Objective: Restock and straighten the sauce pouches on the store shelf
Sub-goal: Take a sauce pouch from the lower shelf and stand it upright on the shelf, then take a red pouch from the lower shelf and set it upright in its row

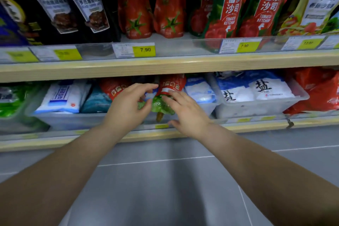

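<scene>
The red and green sauce pouch (170, 83) lies near the middle of the lower shelf (256, 127), close to its front edge, beside white bags (200, 90). The left hand (128, 106) curls its fingers and thumb round the pouch's left side. The right hand (187, 113) rests almost straight fingers on its right side. Ketchup pouches (229, 5) stand on the upper shelf (165, 68).

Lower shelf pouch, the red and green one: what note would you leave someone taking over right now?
Left hand: grips the red-and-green pouch, which lies spout-forward on the lower shelf.
Right hand: rests flat on it.
Done: ketchup pouches above stand upright in rows.
Left: probably lift this pouch to its row and straighten it.
</scene>
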`<state>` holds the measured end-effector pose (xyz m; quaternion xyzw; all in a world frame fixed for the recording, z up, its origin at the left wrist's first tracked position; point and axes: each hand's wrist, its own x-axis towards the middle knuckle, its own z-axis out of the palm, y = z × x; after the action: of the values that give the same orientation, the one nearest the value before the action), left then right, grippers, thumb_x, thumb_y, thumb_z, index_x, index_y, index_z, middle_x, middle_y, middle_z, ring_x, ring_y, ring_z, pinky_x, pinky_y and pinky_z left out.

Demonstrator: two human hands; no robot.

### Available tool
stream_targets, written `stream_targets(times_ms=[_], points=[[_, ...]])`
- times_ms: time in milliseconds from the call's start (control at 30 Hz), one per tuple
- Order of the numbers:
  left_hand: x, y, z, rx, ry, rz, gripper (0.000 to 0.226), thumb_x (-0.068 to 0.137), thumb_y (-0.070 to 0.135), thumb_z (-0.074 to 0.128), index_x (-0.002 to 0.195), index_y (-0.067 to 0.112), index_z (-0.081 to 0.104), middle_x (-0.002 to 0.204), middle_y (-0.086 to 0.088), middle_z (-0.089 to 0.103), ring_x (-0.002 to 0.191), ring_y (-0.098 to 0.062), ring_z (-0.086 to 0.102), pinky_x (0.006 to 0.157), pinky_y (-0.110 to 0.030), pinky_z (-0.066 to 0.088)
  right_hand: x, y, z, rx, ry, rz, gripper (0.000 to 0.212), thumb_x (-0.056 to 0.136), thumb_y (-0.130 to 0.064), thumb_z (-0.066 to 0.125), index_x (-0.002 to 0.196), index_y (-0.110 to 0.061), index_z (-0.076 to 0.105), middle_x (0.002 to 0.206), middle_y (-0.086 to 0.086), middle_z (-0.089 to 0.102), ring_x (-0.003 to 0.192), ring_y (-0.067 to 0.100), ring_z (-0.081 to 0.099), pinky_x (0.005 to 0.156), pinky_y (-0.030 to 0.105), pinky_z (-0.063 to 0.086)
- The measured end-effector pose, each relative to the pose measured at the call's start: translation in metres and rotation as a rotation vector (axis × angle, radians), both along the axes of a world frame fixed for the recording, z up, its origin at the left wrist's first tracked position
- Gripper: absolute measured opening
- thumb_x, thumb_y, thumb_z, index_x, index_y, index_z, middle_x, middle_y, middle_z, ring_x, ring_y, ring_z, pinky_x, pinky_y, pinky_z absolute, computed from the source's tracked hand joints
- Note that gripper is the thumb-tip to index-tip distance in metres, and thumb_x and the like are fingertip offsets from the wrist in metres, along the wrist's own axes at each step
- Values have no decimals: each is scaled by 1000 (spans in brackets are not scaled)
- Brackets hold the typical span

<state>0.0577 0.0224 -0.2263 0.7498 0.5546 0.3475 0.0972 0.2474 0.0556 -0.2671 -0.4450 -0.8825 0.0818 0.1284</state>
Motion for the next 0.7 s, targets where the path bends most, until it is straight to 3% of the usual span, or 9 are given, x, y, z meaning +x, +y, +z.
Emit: stream_targets(times_ms=[67, 133, 233, 367, 500, 567, 700], points=[[-13, -5, -7, -24, 10, 10, 43, 80, 7, 64, 120, 22, 60, 106, 1, 64, 91, -10, 59, 86, -28, 47, -12, 3, -6, -27, -41, -26, 78, 71, -15, 77, 140, -10, 40, 147, 16, 37, 135, 36, 33, 112, 41, 24], [-21, -9, -10, -58, 23, 31, 44, 81, 7, 65, 122, 23, 59, 112, 2, 63, 101, -12, 58, 90, -27, 45, -17, 4, -11, 0, -25, -47, 65, 73, -3, 71, 134, -9, 49, 144, 17, 42, 132, 36, 38, 109, 41, 30], [-29, -11, -14, -96, 74, 27, 48, 81, 10, 65, 126, 25, 56, 118, 3, 62, 109, -16, 55, 93, -25, 41, -18, 5, -16, 98, 31, -48, 53, 61, 7, 77, 111, -7, 67, 122, 20, 62, 110, 39, 59, 91, 46, 49], [-26, -7, -17, -92, 84, -1, 52, 79, 14, 70, 128, 23, 55, 120, 1, 62, 111, -19, 55, 93, -24, 38, -13, 3, -2, 279, 107, -6, 41, 50, 7, 84, 86, -7, 73, 98, 15, 73, 87, 31, 70, 75, 38, 56], [-15, -4, -15, -100, 9, -26, 60, 75, 22, 76, 130, 25, 52, 123, 1, 60, 110, -17, 56, 93, -23, 40, -9, -3, 25, 371, 257, -39, 20, 71, -2, 65, 88, -11, 72, 90, 9, 74, 81, 28, 69, 64, 36, 58], [-8, -4, -10, -102, -49, -22, 65, 73, 26, 78, 131, 27, 50, 124, 3, 59, 109, -12, 56, 91, -19, 40, -10, -6, 43, 385, 339, -93, 25, 79, -12, 48, 90, -10, 71, 87, 8, 73, 80, 30, 68, 59, 37, 57], [5, -6, 8, -77, -214, -11, 81, 69, 30, 82, 136, 35, 38, 118, 19, 54, 105, 11, 50, 88, -1, 35, -12, -5, 80, 293, 547, -185, 25, 84, -12, 48, 96, -6, 69, 91, 12, 72, 84, 34, 66, 69, 44, 55]])
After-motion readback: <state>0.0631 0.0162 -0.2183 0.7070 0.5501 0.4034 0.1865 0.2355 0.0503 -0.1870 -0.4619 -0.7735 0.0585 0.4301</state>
